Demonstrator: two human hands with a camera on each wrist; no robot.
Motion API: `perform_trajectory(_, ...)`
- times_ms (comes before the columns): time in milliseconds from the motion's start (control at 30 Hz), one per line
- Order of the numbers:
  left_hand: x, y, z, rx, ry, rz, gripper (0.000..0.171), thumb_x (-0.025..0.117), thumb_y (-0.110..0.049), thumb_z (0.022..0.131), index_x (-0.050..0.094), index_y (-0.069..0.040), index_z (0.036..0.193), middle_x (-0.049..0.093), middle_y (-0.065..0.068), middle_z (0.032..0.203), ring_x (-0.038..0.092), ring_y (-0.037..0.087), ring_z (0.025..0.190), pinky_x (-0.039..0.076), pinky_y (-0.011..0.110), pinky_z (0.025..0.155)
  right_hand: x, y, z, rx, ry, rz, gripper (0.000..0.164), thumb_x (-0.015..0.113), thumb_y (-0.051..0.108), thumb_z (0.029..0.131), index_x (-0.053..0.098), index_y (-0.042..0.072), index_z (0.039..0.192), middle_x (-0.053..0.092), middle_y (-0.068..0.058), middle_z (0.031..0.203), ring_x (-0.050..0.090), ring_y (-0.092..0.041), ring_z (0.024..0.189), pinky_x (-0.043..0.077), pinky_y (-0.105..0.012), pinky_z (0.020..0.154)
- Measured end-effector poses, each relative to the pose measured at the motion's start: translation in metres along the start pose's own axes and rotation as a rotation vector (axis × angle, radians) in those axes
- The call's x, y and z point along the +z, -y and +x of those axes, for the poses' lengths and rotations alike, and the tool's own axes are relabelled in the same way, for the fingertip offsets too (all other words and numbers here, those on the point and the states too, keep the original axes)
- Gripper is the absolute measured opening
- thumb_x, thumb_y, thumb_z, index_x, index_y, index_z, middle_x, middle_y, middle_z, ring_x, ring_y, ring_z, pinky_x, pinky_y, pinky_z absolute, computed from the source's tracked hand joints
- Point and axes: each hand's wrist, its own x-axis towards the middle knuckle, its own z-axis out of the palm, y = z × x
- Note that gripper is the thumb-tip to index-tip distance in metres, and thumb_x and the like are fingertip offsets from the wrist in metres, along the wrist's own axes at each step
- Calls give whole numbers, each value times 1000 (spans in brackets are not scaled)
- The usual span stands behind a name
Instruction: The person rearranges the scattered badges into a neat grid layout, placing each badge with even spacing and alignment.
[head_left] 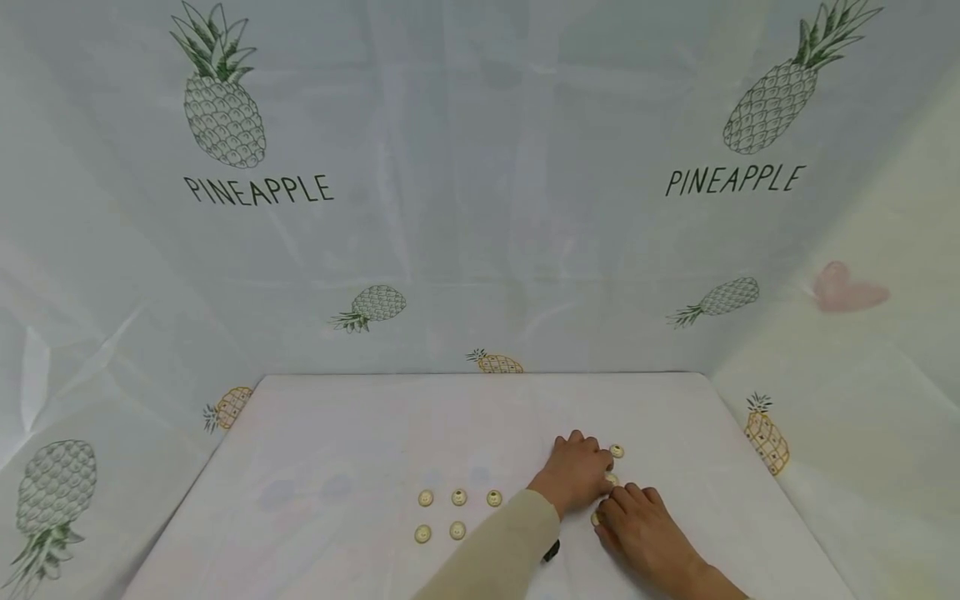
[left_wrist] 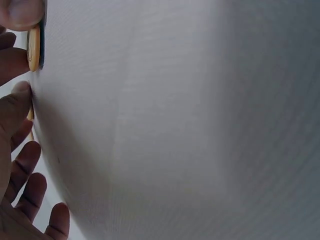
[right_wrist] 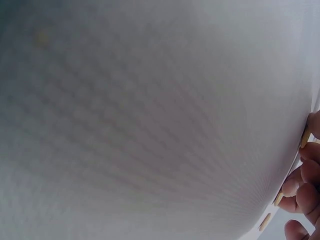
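Well to the left of both hands, five loose buttons (head_left: 459, 497) lie on the table (head_left: 337, 442), three in a farther row and two nearer. The row-end button (head_left: 494, 497) sits just beside the sleeve (head_left: 495, 546) of the left arm; judged risk: a low sweep of that sleeve could drag it out of line.

Left hand (head_left: 573, 473): thumb and a finger pinch the middle button (head_left: 612, 479), other fingers spread. The far button (head_left: 617, 451) lies just beyond its fingertips, untouched; a careless knuckle could nudge it.

Right hand (head_left: 648, 532): thumb and a finger pinch the near button (left_wrist: 33, 50); whether it is lifted, cannot tell. The hands crowd each other here. Likely faults: fingers colliding and knocking the middle button askew, or a thin edge slipping from a fingertip grip.
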Motion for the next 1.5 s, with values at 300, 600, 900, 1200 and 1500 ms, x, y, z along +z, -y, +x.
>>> perform_trajectory(300,5,5,-2,-14,-18,32,29,63,-56,102,71,-38,123,66,-16,119,53,10,108,44,34,87,-1,3,2,6,-6,6,27,88,30,80,63,26,90,51,14,87,44,-8,84,36,-33,74)
perform_trajectory(600,1,26,-13,-5,-29,38,23,67,-52,100,75,-38,117,67,-14,111,52,11,101,44,34,85,-4,2,4,16,-17,-15,27,89,30,79,63,23,87,52,12,85,46,-9,82,37,-32,73)
perform_trajectory(900,2,30,-16,-30,-10,18,21,70,-51,99,76,-39,115,68,-16,111,53,10,104,45,34,90,-1,-1,2,-1,-45,1,24,84,31,82,63,23,87,52,12,85,45,-9,83,36,-32,72)
perform_trajectory(1200,2,28,-18,32,-57,143,20,68,-51,99,75,-34,106,66,-14,104,49,11,96,43,33,86,-1,0,2,-20,-56,1,21,79,36,90,64,21,88,54,10,87,48,-11,83,37,-33,72)
perform_trajectory(1500,-5,30,-25,67,-161,208,23,67,-53,93,68,-30,97,62,-13,97,47,12,93,41,33,83,-1,-2,2,-15,-32,-10,23,83,33,84,64,23,89,53,11,87,47,-10,84,38,-33,73)
